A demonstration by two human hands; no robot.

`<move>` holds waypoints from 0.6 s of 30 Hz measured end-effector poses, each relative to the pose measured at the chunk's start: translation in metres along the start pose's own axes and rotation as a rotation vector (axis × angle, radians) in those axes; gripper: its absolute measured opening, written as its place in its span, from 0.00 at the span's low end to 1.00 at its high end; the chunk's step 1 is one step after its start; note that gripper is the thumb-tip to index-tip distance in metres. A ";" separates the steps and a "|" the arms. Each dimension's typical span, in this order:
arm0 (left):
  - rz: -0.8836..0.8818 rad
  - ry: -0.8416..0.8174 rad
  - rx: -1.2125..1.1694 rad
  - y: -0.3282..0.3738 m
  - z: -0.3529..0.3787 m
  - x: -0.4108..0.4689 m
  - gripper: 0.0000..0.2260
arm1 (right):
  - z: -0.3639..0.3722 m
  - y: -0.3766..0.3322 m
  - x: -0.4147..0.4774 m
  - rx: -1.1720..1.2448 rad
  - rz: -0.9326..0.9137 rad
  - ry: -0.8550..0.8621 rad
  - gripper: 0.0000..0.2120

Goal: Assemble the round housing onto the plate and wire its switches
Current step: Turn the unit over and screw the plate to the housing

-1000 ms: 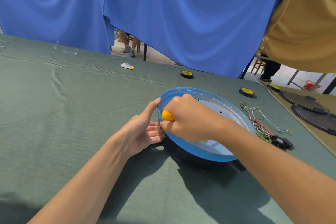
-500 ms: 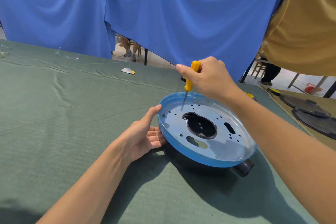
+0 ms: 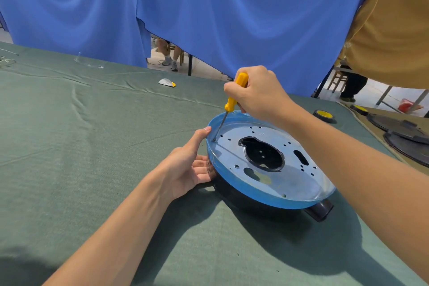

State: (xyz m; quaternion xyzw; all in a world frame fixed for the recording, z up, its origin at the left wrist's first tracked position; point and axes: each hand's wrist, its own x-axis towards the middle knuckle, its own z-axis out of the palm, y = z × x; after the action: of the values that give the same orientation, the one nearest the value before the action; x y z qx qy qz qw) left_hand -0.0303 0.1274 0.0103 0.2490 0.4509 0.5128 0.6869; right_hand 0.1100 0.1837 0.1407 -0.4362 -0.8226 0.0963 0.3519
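Centre frame, the plate [image 3: 301,183] is being screwed onto the housing [image 3: 243,202], screwdriver [image 3: 234,95] gripped in the right hand [image 3: 260,95], rim braced by the straight-fingered left hand [image 3: 185,167]; wiring apparently not begun.

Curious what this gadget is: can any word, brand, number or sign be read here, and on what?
No text is readable.
A tiny stamped mark on the metal plate: too small to read.
Yellow handle of the screwdriver: no lettering visible.
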 end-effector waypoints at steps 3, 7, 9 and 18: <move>0.006 0.008 0.010 0.001 0.001 -0.001 0.30 | -0.004 -0.002 0.003 -0.024 0.023 -0.085 0.13; 0.012 0.011 0.009 0.001 0.003 -0.004 0.29 | -0.013 -0.007 0.008 -0.061 0.026 -0.240 0.11; 0.018 0.013 0.013 0.001 0.004 -0.006 0.29 | -0.016 -0.011 0.011 -0.080 0.027 -0.313 0.12; -0.026 0.057 0.361 0.013 0.000 -0.017 0.29 | -0.013 -0.021 0.001 0.022 0.058 -0.319 0.10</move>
State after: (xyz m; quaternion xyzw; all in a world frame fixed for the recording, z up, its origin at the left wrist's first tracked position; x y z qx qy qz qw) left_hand -0.0378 0.1165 0.0268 0.3477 0.5583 0.4213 0.6244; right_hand 0.1048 0.1697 0.1600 -0.4351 -0.8540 0.1833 0.2187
